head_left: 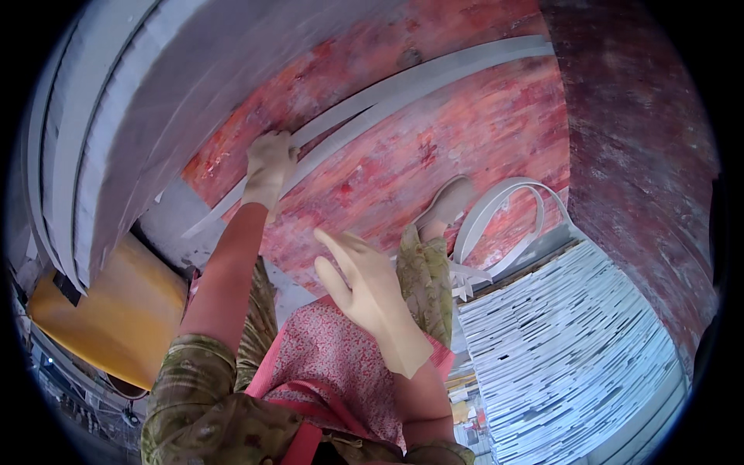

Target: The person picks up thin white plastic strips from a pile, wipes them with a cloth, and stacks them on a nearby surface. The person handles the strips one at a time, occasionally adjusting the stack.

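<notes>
Left hand (269,167) clamps grey strip (403,85), long axis lower-left to upper-right; right hand (364,287) open, empty.

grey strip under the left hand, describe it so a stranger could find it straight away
Start at the red, paint-stained floor. Two long grey strips arc across it side by side. It is the one that the gloved left hand pinches, not the looped strip by the foot.

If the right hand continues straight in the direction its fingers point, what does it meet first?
Probably the long grey strip lying on the red-stained work surface, near where the gloved left hand grips it. The open, gloved right hand points up-left; depth is unclear.
</notes>
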A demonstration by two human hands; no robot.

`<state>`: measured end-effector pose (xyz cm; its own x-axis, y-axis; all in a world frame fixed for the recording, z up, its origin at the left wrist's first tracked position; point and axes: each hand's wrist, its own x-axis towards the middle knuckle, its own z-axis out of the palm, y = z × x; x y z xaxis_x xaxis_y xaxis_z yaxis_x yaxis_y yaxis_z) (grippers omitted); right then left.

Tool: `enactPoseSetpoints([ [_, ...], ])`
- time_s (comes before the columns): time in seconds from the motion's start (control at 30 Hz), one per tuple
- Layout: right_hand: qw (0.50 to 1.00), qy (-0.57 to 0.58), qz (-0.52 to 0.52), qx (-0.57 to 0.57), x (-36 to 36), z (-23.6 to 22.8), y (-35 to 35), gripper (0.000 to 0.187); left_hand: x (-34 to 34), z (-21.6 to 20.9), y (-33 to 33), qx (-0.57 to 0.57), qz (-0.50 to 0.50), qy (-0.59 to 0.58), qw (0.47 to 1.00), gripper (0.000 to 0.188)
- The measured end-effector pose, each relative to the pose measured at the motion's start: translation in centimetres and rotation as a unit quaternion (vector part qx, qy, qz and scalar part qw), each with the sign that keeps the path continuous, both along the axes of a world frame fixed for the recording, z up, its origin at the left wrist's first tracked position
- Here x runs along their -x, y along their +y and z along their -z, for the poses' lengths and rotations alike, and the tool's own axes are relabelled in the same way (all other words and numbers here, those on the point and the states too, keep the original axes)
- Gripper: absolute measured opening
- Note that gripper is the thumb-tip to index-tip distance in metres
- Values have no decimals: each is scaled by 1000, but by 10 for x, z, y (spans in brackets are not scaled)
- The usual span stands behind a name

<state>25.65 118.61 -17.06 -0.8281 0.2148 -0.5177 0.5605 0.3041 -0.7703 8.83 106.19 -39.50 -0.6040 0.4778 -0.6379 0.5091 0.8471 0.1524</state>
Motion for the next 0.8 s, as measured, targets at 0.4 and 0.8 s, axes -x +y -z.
enactPoseSetpoints([
  [0.4,1000,-3,-3,4,3,-7,16,41,18,20,-34,-220,-128,-21,967,19],
  [0.8,1000,0,-16,12,2,-6,9,43,87,18,12,-199,10,-39,979,23],
])
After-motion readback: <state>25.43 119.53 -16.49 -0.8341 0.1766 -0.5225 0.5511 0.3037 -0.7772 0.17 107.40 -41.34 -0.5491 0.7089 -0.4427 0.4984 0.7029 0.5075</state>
